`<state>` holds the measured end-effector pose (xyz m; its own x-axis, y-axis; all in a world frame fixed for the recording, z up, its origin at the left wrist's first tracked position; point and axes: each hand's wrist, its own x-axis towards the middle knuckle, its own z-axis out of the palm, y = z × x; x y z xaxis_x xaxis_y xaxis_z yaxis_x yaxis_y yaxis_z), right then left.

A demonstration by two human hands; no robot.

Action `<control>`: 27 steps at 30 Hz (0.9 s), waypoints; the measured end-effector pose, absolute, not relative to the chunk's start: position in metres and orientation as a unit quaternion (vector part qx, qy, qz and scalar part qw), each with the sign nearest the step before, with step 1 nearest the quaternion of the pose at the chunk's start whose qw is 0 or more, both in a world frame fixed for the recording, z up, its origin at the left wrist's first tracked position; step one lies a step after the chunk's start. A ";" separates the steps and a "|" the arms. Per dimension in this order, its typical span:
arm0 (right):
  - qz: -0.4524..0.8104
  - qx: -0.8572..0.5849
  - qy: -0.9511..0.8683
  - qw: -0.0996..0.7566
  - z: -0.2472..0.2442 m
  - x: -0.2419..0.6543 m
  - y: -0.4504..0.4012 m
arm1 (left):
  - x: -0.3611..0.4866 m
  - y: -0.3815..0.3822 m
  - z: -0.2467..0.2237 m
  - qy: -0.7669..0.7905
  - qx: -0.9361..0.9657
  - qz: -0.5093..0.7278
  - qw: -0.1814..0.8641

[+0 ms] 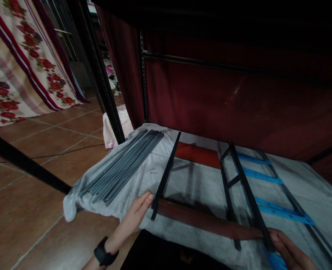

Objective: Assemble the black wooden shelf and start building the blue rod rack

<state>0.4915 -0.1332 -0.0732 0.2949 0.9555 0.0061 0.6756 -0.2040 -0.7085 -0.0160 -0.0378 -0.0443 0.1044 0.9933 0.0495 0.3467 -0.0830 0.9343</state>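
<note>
On the grey cloth (195, 180) lies a frame of black bars with reddish-brown cross panels. My left hand (140, 206), wearing a black wristband, is closed at the near end of the frame's left black bar (167, 172). The near brown panel (199, 217) spans from that bar towards the right. My right hand (289, 249) is closed around the near end of a raised black bar (248, 195) at the frame's other side; part of this hand is cut off by the picture edge. The far panel (198, 154) looks orange-red.
Grey rods (123, 165) lie bundled on the cloth at left, with small pins (152, 170) beside them. Blue slatted pieces (263, 174) and dark bars lie at right. A black post (101, 71) and a dark overhead shelf bound the space. Red fabric (196, 97) hangs behind.
</note>
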 end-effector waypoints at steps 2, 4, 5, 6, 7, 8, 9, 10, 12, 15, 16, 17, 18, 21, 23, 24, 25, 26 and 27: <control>0.228 -0.746 -0.544 0.310 -0.075 0.490 -0.133 | -0.016 -0.037 -0.047 0.550 0.625 0.390 0.394; 0.223 -0.751 -0.539 0.307 -0.074 0.484 -0.134 | -0.017 -0.036 -0.049 0.552 0.636 0.382 0.379; 0.223 -0.753 -0.539 0.304 -0.071 0.480 -0.134 | -0.018 -0.036 -0.050 0.549 0.644 0.379 0.374; 0.225 -0.754 -0.539 0.300 -0.067 0.475 -0.133 | -0.018 -0.036 -0.051 0.543 0.653 0.376 0.370; 0.229 -0.753 -0.541 0.297 -0.063 0.471 -0.133 | -0.019 -0.035 -0.051 0.535 0.663 0.373 0.367; 0.232 -0.750 -0.544 0.296 -0.058 0.467 -0.132 | -0.020 -0.035 -0.051 0.526 0.673 0.371 0.364; 0.236 -0.746 -0.547 0.298 -0.054 0.463 -0.132 | -0.020 -0.034 -0.051 0.518 0.682 0.369 0.361; 0.239 -0.741 -0.550 0.302 -0.051 0.460 -0.131 | -0.021 -0.034 -0.050 0.512 0.690 0.368 0.357; 0.245 -0.737 -0.546 0.314 -0.048 0.457 -0.131 | -0.022 -0.032 -0.049 0.504 0.700 0.366 0.350; 0.254 -0.747 -0.522 0.323 -0.049 0.459 -0.130 | -0.024 -0.030 -0.049 0.499 0.709 0.359 0.345; 0.256 -0.752 -0.515 0.322 -0.049 0.461 -0.130 | -0.025 -0.030 -0.049 0.499 0.711 0.356 0.345; 0.258 -0.755 -0.512 0.319 -0.050 0.463 -0.129 | -0.026 -0.030 -0.049 0.501 0.710 0.353 0.347; 0.260 -0.758 -0.510 0.313 -0.050 0.465 -0.128 | -0.027 -0.030 -0.049 0.504 0.708 0.351 0.349; 0.264 -0.769 -0.509 0.284 -0.047 0.472 -0.122 | -0.029 -0.032 -0.052 0.521 0.689 0.350 0.361; 0.265 -0.779 -0.505 0.261 -0.046 0.476 -0.116 | -0.031 -0.034 -0.054 0.526 0.681 0.352 0.368; 0.267 -0.784 -0.501 0.251 -0.046 0.477 -0.114 | -0.031 -0.035 -0.054 0.524 0.682 0.355 0.368; 0.267 -0.789 -0.496 0.244 -0.046 0.477 -0.113 | -0.032 -0.035 -0.055 0.518 0.686 0.359 0.363; 0.265 -0.795 -0.488 0.243 -0.046 0.477 -0.112 | -0.032 -0.035 -0.056 0.512 0.693 0.364 0.354; 0.262 -0.801 -0.480 0.244 -0.047 0.476 -0.111 | -0.032 -0.035 -0.056 0.504 0.701 0.370 0.342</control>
